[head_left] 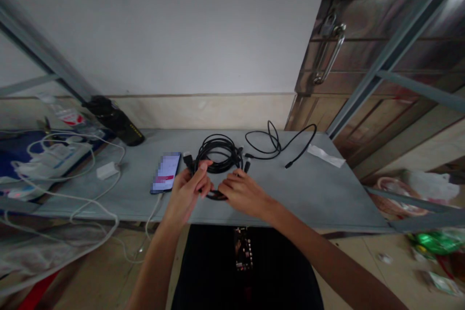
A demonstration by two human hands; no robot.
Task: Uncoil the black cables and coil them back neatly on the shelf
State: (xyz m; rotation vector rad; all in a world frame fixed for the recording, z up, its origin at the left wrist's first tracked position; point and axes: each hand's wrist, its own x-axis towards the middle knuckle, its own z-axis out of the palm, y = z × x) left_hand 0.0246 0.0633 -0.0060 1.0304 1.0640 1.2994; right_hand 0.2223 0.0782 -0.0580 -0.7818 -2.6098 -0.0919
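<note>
Both hands are at the front middle of the grey tabletop. My left hand (192, 185) is closed around one side of a looped black cable (217, 196), thumb and index finger pinched at the top. On the other side my right hand (242, 191) has its fingers curled round the same loop. Just beyond them lies a coil of black cable (218, 138); whether it joins the held loop I cannot tell. A black plug (188, 160) with a pale metal end sticks out by my left hand. Another dark plug (247, 165) shows past my right hand.
Right of the coil lies a loose thin black cable (269, 135) beside a white paper strip (326, 155). A phone (166, 173) with a white cord is left of my hands. Farther left are a black bottle (118, 121), a white charger (108, 170) and a power strip (58, 157).
</note>
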